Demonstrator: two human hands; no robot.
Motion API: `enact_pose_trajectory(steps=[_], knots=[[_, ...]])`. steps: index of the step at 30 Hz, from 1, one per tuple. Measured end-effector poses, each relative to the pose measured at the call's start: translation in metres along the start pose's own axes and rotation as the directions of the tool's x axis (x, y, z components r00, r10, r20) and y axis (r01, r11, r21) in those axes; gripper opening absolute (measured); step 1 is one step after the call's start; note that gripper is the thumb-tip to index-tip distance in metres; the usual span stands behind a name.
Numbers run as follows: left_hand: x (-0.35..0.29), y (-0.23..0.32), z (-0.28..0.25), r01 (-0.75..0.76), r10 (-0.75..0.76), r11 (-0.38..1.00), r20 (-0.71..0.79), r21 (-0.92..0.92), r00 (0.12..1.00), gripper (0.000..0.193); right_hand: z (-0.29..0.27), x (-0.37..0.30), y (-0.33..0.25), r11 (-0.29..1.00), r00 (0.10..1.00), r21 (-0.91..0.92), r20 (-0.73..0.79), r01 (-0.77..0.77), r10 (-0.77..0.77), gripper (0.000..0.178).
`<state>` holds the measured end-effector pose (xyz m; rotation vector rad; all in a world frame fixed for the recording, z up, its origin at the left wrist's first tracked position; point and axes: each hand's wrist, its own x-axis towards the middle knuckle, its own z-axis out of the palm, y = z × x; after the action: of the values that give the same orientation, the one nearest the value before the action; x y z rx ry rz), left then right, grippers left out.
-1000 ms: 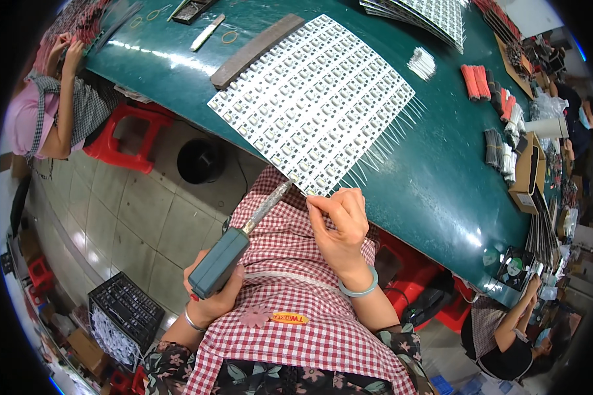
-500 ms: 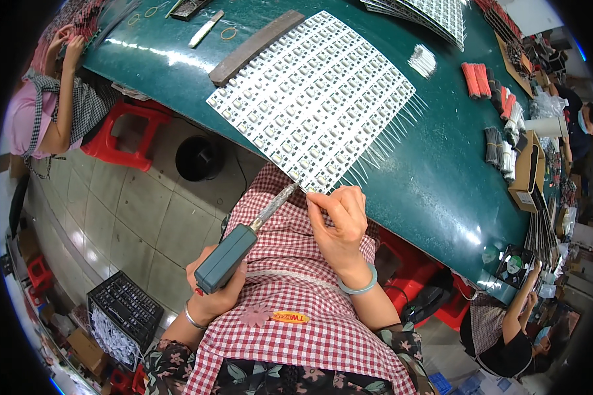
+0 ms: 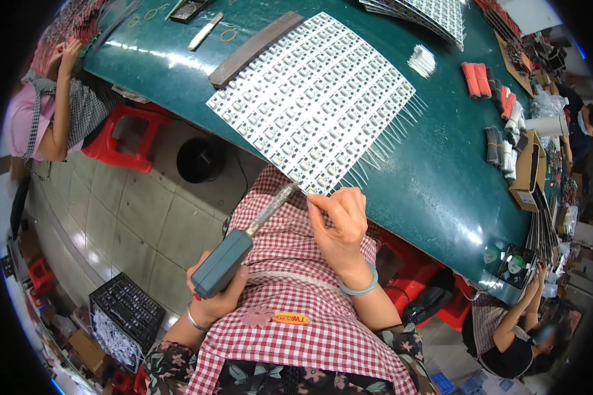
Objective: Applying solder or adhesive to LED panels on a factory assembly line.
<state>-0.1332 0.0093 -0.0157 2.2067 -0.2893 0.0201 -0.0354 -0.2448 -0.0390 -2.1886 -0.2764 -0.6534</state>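
My left hand point(image 3: 219, 293) is wrapped around the green box-shaped handle of a soldering iron point(image 3: 225, 263). The iron's metal barrel points up to the near corner of a white LED board panel point(image 3: 316, 108), with its tip at the panel's edge. My right hand point(image 3: 341, 220) pinches thumb and forefinger together right at that corner; what is between them is too small or hidden to tell. Thin white wires point(image 3: 385, 141) stick out in a row from the panel's right edge. A dark bar point(image 3: 257, 49) lies along the panel's far left edge.
The panel rests on a green table point(image 3: 435, 197), its near corner overhanging the edge. Rightward lie white wires point(image 3: 422, 60), red bundles point(image 3: 476, 80) and a cardboard box point(image 3: 528, 172). Stacked panels point(image 3: 428, 18) lie at the back. Co-workers sit left and right. A black bucket point(image 3: 199, 160) stands below.
The soldering iron's handle has shifted slightly left and down, its tip staying at the panel's corner. My right hand and the panel hold still. The co-worker at lower right has moved their arms.
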Motion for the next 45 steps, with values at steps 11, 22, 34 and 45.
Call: enact_pose_trajectory(steps=[11, 22, 34, 45], knots=[[-0.009, -0.001, -0.001, 0.083, -0.083, 0.995, -0.007, -0.057, 0.997, 0.026, -0.001, -0.001, -0.001, 1.0, 1.0, 0.0, 0.015, -0.005, 0.005, 0.026], [-0.016, -0.016, 0.01, 0.072, -0.076, 0.993, -0.041, -0.093, 0.996, 0.027, -0.011, 0.015, -0.004, 0.984, 0.986, 0.064, 0.029, -0.165, 0.163, 0.018], [0.012, 0.005, 0.008, 0.037, -0.041, 0.996, -0.047, -0.08, 0.998, 0.025, -0.006, 0.013, 0.001, 0.988, 0.986, 0.002, 0.068, -0.153, 0.152, 0.017], [0.025, 0.019, 0.007, 0.092, -0.098, 0.99, -0.057, -0.108, 0.994, 0.021, -0.005, 0.013, 0.002, 0.992, 0.99, -0.021, 0.066, -0.125, 0.126, 0.018]])
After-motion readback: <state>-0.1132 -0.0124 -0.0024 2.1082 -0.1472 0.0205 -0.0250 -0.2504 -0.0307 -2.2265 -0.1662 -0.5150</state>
